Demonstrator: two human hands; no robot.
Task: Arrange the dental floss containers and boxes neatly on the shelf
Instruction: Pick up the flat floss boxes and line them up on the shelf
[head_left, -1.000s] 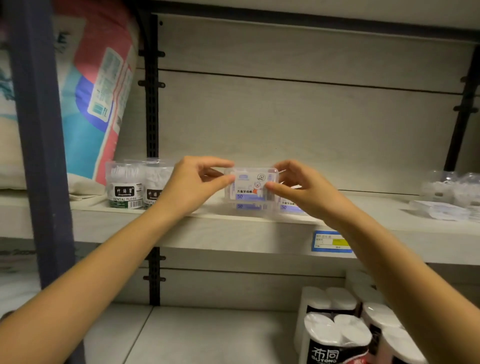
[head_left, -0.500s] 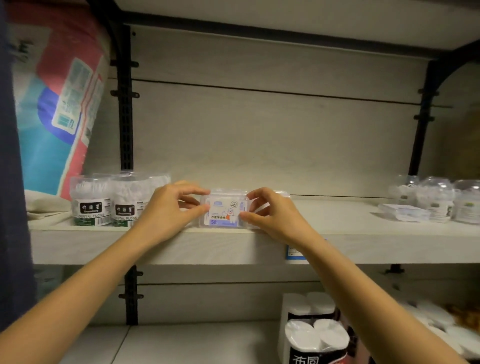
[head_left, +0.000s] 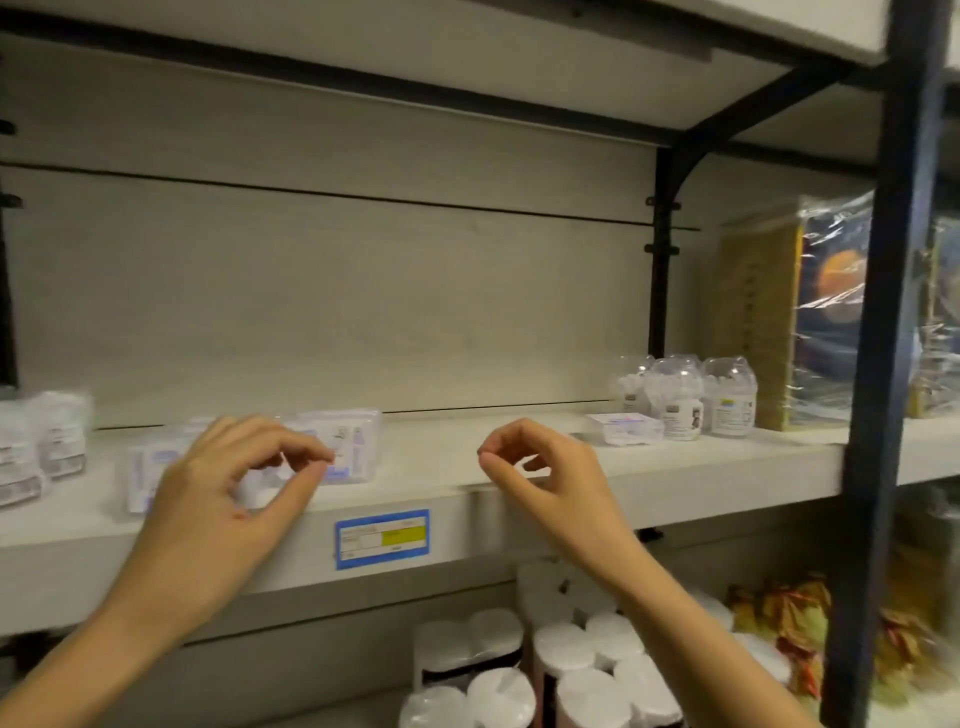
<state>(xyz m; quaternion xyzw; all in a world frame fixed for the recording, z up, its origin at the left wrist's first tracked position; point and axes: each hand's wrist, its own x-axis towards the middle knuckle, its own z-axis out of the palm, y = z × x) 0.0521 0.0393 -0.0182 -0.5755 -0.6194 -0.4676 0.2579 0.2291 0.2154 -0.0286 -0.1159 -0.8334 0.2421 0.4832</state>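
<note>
Our left hand (head_left: 218, 499) and right hand (head_left: 545, 467), both half-curled and empty, hover at the pale shelf (head_left: 467, 462) edge. The clear rectangular floss boxes (head_left: 332, 447) stand just behind the left hand; next, we judge, comes fetching the flat white box (head_left: 623, 427) and domed clear containers (head_left: 685, 397) at the shelf's right end.

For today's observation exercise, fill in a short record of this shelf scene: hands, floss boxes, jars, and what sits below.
left hand: empty, fingers curled, in front of the floss boxes
right hand: empty, thumb and fingertips pinched, over bare shelf
floss boxes: clear, standing near the shelf's front edge, left of centre
flat box: lying at right, before the dome-topped jars
price tag: blue-edged, on shelf front
below: white paper rolls
</note>
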